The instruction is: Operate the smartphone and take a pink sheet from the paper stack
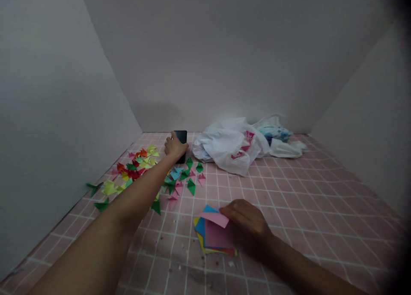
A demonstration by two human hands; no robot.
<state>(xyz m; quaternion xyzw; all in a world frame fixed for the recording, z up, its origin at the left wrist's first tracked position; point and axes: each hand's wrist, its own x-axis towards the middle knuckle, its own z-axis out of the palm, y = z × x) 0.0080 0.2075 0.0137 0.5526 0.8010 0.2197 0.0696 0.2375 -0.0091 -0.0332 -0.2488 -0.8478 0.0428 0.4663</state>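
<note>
My left hand [175, 147] reaches far forward over a black phone [181, 136]. The thumb lies at the phone's right edge and the fingers at its left, and the hand covers part of the screen. Close in front, my right hand [248, 222] pinches a folded or lifted flap of a pink paper sheet [218, 235] between thumb and fingers. This sheet rests on a small, fanned stack of square papers, with a blue sheet [200, 225], a yellow sheet [199, 238] and some orange showing at the edges.
Many small folded paper figures, such as a green one [191, 186] and a yellow one [109, 188], lie around my left forearm. A white plastic bag [224, 143] and another bag [278, 134] sit by the back wall. Pale walls enclose the pink tiled surface [289, 201].
</note>
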